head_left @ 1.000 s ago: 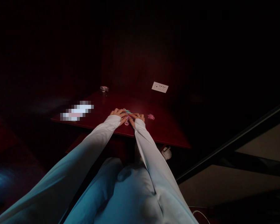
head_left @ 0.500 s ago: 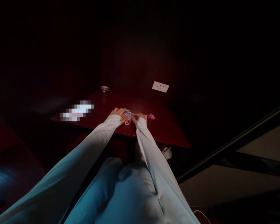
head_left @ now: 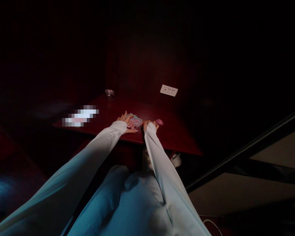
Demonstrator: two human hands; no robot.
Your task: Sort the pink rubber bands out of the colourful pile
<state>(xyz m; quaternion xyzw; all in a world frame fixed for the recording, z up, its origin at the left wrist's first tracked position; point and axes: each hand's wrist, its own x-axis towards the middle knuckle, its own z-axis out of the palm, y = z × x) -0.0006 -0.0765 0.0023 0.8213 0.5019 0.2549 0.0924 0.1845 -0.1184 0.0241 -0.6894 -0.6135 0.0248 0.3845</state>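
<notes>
On the dark red table (head_left: 179, 139) lies a loose heap of small pink, purple and green loops (head_left: 135, 122). My left hand (head_left: 126, 122) rests at the heap's left side, its fingers spread around the edge, thumb along the near side. To the right of the heap is my right hand (head_left: 149, 124), its fingers bent and partly hidden by the sleeve; whether it holds anything is too small to tell. A smaller pink pile (head_left: 159, 122) sits just beyond the right hand's fingers.
A clear jar with a lid (head_left: 109, 93) stands at the back left. A bright, pixelated flat object (head_left: 81, 116) lies on the left of the table. On the back wall is a white socket plate (head_left: 169, 90). Shoes show below the table edge.
My left hand has spread its fingers, showing more of the heap. My right hand has drawn away from the heap, its fingers now near the small pink pile.
</notes>
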